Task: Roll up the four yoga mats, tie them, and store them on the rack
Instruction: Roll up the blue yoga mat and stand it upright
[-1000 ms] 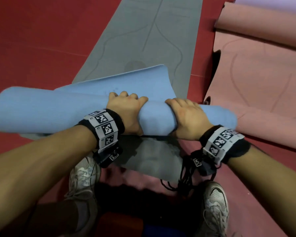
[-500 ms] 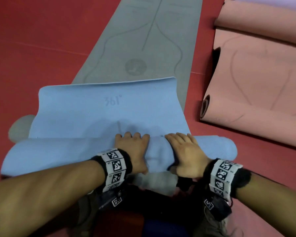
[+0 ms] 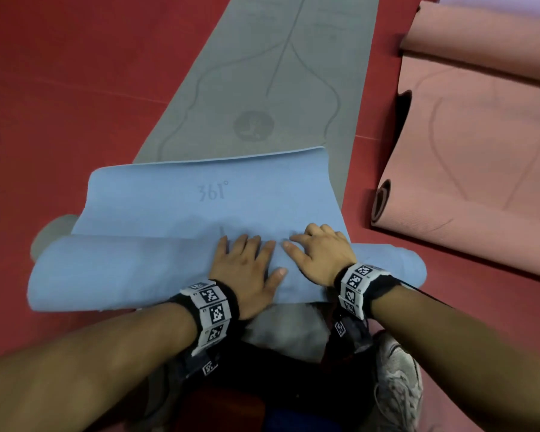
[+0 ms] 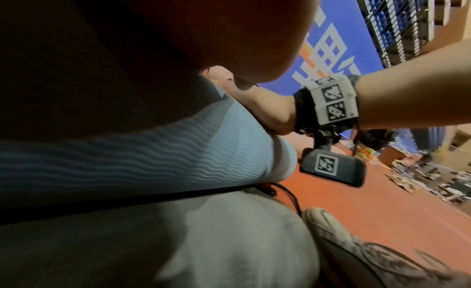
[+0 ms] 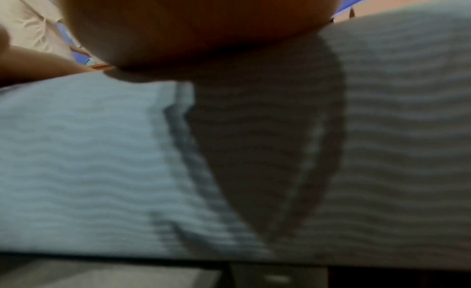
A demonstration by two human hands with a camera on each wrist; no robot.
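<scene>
My flat left hand point(image 3: 247, 269) and right hand point(image 3: 320, 254) press the blue mat roll point(image 3: 122, 272); it lies nine-to-three, flap toward twelve.

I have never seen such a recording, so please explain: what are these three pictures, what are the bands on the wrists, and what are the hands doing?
No machine: a person wears three cameras. The head view looks down; the other two sit under each wrist, beneath the marker bands, and see mostly palm and mat from close up. On the red floor lie a grey mat, a pink mat and, across the grey one, a half-rolled blue mat. The left hand and right hand press flat on its roll; nothing is gripped.
</scene>
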